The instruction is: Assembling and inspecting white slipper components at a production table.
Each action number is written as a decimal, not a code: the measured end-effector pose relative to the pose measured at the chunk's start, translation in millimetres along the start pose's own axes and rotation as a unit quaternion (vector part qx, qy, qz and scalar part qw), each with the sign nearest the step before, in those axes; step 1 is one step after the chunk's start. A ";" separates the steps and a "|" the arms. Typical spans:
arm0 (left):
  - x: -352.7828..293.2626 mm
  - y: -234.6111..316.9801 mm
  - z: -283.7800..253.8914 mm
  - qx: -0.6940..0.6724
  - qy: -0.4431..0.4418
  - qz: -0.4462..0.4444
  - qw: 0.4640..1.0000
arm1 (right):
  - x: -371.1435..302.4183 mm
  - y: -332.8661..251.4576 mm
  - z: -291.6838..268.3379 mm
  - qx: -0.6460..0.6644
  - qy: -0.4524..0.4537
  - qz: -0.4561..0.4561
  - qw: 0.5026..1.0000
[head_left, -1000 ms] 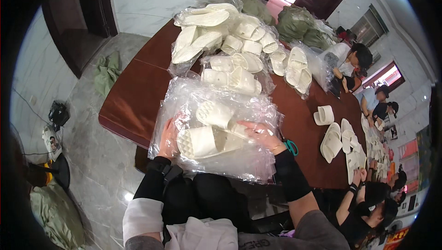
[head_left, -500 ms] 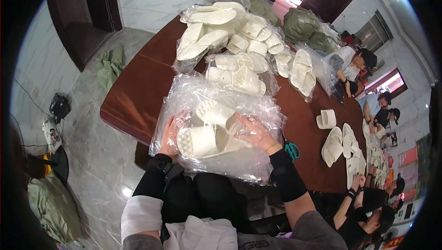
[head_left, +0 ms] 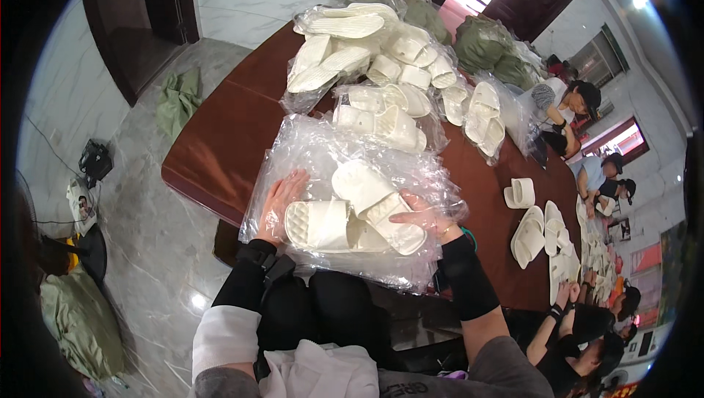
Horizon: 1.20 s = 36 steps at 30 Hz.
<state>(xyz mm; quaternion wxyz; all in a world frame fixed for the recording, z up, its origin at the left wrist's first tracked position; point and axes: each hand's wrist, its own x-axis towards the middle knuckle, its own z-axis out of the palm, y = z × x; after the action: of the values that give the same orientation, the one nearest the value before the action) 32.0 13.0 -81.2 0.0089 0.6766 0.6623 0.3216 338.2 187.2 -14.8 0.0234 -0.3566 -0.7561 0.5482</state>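
Two cream slippers lie across a stack of clear plastic bags (head_left: 323, 141) at the table's near edge. The left slipper (head_left: 315, 225) points sideways with its quilted insole showing. The other slipper (head_left: 359, 181) slants over it, from upper left to lower right. My left hand (head_left: 284, 206) rests flat on the plastic beside the left slipper, its fingers stretched out and holding nothing. My right hand (head_left: 424, 216) grips the slanted slipper at its right side, thumb and fingers on its strap. Whether the slippers are inside a bag or on top, I cannot tell.
Bagged cream slippers (head_left: 381, 123) are piled beyond the plastic. Loose slippers (head_left: 528, 235) lie at the right of the brown table (head_left: 213, 145). Teal-handled scissors (head_left: 469, 236) are partly behind my right wrist. Several people work along the right side. Green sacks (head_left: 477, 42) stand behind.
My right hand and the slanted slipper have shifted right and toward me, uncovering more of that slipper. My left hand has moved slightly up, fingers now flat on the plastic.
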 end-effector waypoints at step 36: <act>-0.9 3.5 -0.9 -0.097 0.031 -0.060 0.993 | -43.0 -33.6 16.9 0.238 -0.038 0.038 0.970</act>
<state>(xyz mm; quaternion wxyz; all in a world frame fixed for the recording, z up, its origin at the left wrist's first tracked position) 34.8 11.5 -79.4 0.0727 0.6214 0.6673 0.4041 345.8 144.3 22.2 0.0582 -0.3484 -0.5899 0.7261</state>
